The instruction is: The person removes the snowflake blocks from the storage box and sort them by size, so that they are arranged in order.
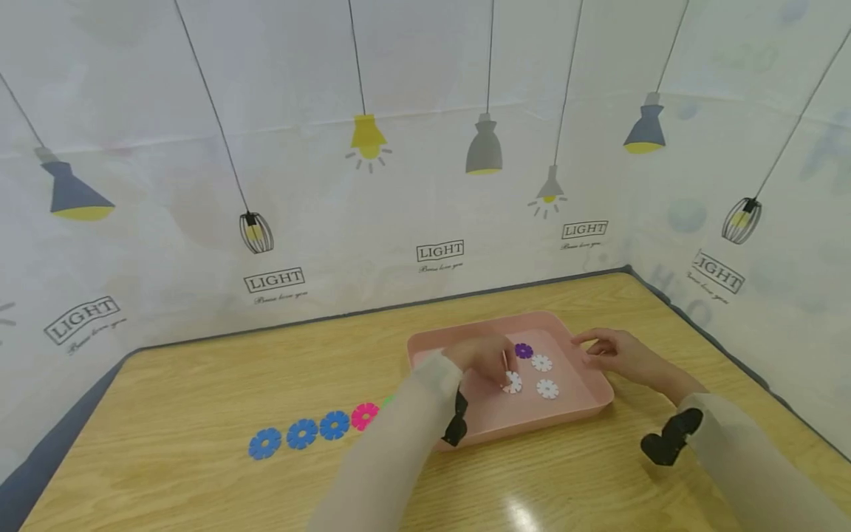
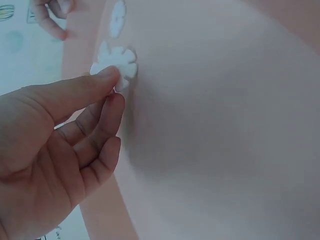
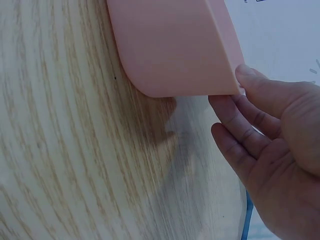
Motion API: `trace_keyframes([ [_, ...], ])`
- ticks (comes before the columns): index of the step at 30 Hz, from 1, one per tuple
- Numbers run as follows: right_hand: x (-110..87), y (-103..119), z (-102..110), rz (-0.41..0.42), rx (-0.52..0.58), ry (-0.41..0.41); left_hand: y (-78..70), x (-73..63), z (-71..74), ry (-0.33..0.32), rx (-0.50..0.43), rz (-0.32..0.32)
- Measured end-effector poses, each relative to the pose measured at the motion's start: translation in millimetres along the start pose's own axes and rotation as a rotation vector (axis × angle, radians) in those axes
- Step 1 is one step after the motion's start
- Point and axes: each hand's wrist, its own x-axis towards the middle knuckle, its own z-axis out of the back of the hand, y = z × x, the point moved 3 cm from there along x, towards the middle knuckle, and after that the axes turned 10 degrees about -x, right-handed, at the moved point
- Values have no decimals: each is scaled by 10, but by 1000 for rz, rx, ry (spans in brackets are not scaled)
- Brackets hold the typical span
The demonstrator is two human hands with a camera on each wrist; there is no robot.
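One white disc [image 2: 126, 57] is pinched in the left grip [image 2: 52, 142]; the right grip [image 3: 287, 155] pinches a pink tray [image 3: 165, 45].

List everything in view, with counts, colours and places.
Table: one, light brown, foreground
Tray: one, pink, on table
White discs: three, white, in tray
Purple disc: one, purple, in tray
Blue discs: three, blue, left of tray
Pink disc: one, pink, right of blue discs
Green disc: one visible, green, mostly behind left sleeve
Backdrop: one, white, behind table
Printed lamps: seven whole, mixed colours, on backdrop
Printed labels: five, black, on backdrop
Straps: two, black, at the wrists
Sleeves: two, cream, on arms
Left hand: one, pinching a white disc
Right hand: one, gripping tray's right edge
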Motion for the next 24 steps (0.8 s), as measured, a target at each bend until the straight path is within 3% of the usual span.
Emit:
trace_keyframes([
  [7, -1, 23, -2, -20, -22, 0, 53, -262, 213, -59, -175, -81],
  [13, 16, 11, 0, -20, -29, 4, 124, -675, 470, -136, -137, -151],
  [18, 18, 5, -2, -16, -51, -5, 377, -1093, 618, -201, -125, -205],
  [24, 15, 4, -7, -7, -48, -4, 763, -1683, 712, -284, -149, -172],
])
